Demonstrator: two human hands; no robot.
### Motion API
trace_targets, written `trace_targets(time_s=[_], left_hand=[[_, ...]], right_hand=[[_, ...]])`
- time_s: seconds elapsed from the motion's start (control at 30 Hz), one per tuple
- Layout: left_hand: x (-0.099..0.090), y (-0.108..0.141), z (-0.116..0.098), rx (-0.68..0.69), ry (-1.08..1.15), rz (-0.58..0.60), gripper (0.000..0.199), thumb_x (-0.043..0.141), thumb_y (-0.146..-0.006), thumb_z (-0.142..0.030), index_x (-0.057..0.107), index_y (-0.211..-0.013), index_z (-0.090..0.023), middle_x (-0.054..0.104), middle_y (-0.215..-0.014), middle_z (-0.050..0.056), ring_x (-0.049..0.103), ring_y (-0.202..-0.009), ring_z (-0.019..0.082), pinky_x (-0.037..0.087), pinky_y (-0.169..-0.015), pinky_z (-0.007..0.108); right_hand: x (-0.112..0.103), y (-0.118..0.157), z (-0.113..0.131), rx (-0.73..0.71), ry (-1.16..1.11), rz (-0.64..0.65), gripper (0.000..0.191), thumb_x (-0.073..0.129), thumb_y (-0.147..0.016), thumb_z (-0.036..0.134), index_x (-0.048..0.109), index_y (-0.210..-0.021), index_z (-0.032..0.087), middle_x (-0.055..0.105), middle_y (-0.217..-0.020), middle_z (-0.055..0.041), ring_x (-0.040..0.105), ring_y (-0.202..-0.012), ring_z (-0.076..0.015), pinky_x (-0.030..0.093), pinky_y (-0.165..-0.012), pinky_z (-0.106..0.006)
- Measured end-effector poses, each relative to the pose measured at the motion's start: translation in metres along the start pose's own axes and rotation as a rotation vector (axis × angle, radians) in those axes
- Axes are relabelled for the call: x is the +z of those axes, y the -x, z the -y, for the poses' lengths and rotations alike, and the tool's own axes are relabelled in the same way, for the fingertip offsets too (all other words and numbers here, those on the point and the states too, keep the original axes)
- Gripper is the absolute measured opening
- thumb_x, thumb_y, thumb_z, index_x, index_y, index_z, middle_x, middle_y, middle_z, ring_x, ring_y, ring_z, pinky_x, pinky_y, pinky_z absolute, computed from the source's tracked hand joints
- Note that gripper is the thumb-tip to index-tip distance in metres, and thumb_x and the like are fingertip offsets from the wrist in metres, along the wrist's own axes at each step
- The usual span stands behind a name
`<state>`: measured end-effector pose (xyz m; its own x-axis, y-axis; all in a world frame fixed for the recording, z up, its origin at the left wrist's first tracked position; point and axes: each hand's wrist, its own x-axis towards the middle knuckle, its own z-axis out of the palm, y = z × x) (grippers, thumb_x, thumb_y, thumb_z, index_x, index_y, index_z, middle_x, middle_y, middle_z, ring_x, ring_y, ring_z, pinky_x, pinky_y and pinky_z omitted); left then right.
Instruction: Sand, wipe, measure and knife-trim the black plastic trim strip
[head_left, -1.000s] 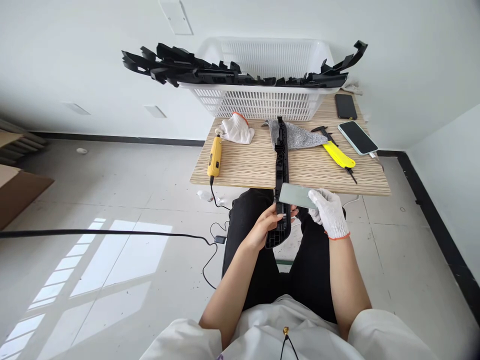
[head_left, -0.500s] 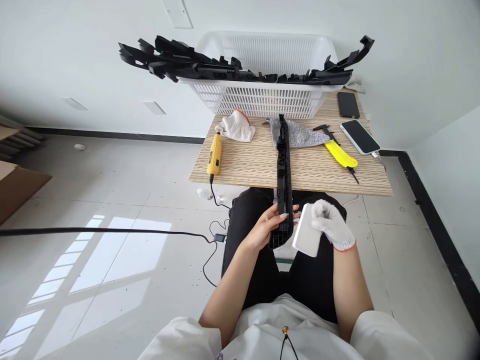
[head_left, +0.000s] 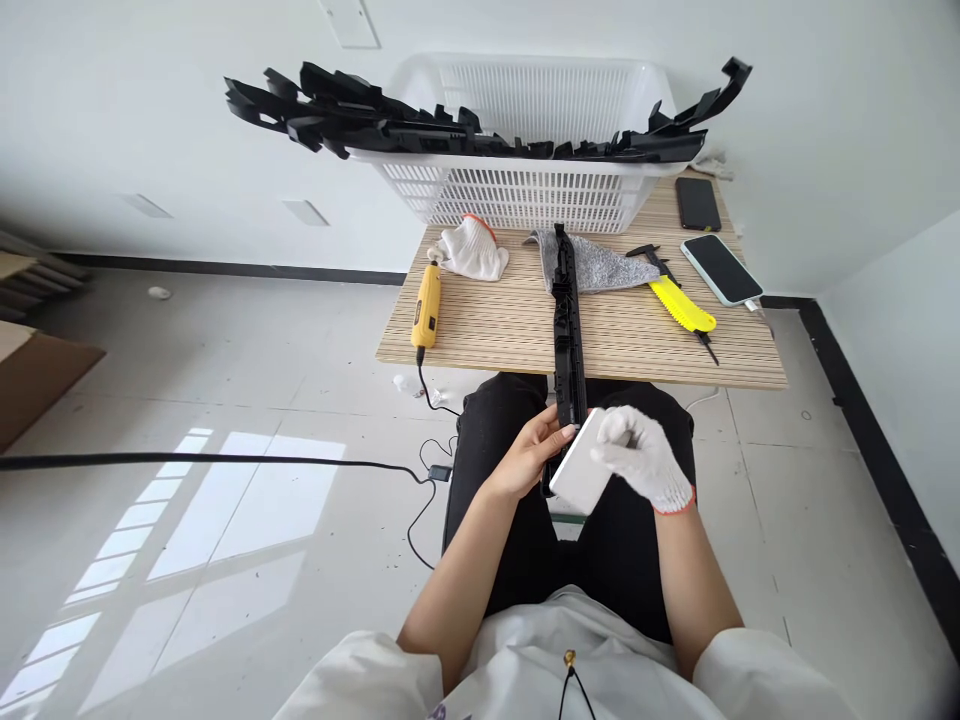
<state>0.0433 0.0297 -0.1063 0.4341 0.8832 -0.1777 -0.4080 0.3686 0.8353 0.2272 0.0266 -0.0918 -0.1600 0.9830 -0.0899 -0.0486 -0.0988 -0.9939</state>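
Note:
My bare left hand (head_left: 534, 452) is closed around the near end of a long black plastic trim part (head_left: 568, 340). The part points away from me, its far end over a grey cloth (head_left: 611, 268) on the table. My right hand (head_left: 643, 458), in a white knit glove with an orange cuff, pinches a flat white rectangular block (head_left: 583, 470). The block is tilted and covers part of the trim's near end, at the right of my left fingers; whether the two touch I cannot tell.
On the wooden table (head_left: 487, 335) lie a yellow corded tool (head_left: 427, 308), a white glove (head_left: 474, 250), a yellow-handled cutter (head_left: 682, 305), a black caliper (head_left: 651, 258) and two phones (head_left: 721, 270). Behind stands a white basket (head_left: 517, 195) with black plastic parts (head_left: 390, 125) across it.
My right hand has moved left with the white block, which now overlaps the near end of the trim part. My left hand keeps its grip and has barely moved.

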Motion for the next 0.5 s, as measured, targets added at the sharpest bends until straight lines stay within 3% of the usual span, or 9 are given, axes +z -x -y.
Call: trace_targets(time_s=[0.03, 0.17, 0.3, 0.33, 0.43, 0.5], left_hand=[[-0.0002, -0.0001, 0.0006, -0.003, 0.009, -0.004, 0.047, 0.073, -0.087, -0.039, 0.065, -0.129, -0.02, 0.068, -0.129, 0.011, 0.063, -0.119, 0.029, 0.051, -0.089, 0.029], [-0.0002, -0.0001, 0.001, 0.007, 0.015, -0.012, 0.048, 0.075, -0.085, -0.041, 0.067, -0.127, -0.019, 0.069, -0.126, 0.011, 0.064, -0.116, 0.029, 0.051, -0.089, 0.029], [0.001, -0.0009, 0.0, -0.01, 0.025, -0.019, 0.047, 0.075, -0.084, -0.041, 0.068, -0.126, -0.021, 0.071, -0.122, 0.011, 0.065, -0.116, 0.029, 0.05, -0.095, 0.033], [0.0012, -0.0013, -0.0001, -0.004, 0.034, -0.026, 0.048, 0.077, -0.082, -0.042, 0.068, -0.125, -0.02, 0.072, -0.121, 0.011, 0.065, -0.116, 0.03, 0.049, -0.097, 0.034], [0.0013, -0.0022, -0.0005, 0.022, 0.04, -0.024, 0.055, 0.081, -0.076, -0.045, 0.069, -0.123, -0.019, 0.071, -0.121, 0.012, 0.064, -0.117, 0.032, 0.05, -0.097, 0.035], [0.0009, -0.0019, -0.0007, 0.014, 0.036, -0.012, 0.055, 0.081, -0.077, -0.045, 0.069, -0.123, -0.019, 0.071, -0.122, 0.012, 0.063, -0.117, 0.032, 0.051, -0.094, 0.033]], right_hand=[[0.0021, 0.001, 0.0, 0.004, 0.005, 0.009, 0.034, 0.085, -0.068, 0.03, 0.052, -0.066, 0.02, 0.051, -0.064, 0.0051, 0.039, -0.053, -0.0071, 0.035, -0.048, -0.021], [0.0055, 0.003, -0.0021, -0.011, -0.018, -0.165, 0.033, 0.082, -0.07, 0.033, 0.052, -0.07, 0.021, 0.054, -0.068, 0.0045, 0.038, -0.051, -0.0071, 0.033, -0.045, -0.021], [0.007, 0.0029, -0.0016, 0.041, 0.067, 0.074, 0.032, 0.084, -0.07, 0.031, 0.053, -0.068, 0.02, 0.049, -0.063, 0.0053, 0.037, -0.054, -0.0075, 0.036, -0.048, -0.021], [0.0074, 0.0025, -0.0007, 0.034, 0.092, 0.049, 0.031, 0.083, -0.071, 0.031, 0.054, -0.069, 0.021, 0.049, -0.063, 0.0054, 0.038, -0.054, -0.0077, 0.036, -0.049, -0.021], [0.0079, 0.0013, 0.003, -0.021, 0.136, -0.184, 0.03, 0.081, -0.074, 0.035, 0.054, -0.072, 0.021, 0.053, -0.069, 0.0041, 0.041, -0.056, -0.0081, 0.038, -0.049, -0.021], [0.0078, 0.0017, 0.0045, -0.01, 0.117, -0.172, 0.031, 0.082, -0.073, 0.034, 0.054, -0.073, 0.021, 0.054, -0.071, 0.0039, 0.043, -0.056, -0.0079, 0.038, -0.048, -0.021]])
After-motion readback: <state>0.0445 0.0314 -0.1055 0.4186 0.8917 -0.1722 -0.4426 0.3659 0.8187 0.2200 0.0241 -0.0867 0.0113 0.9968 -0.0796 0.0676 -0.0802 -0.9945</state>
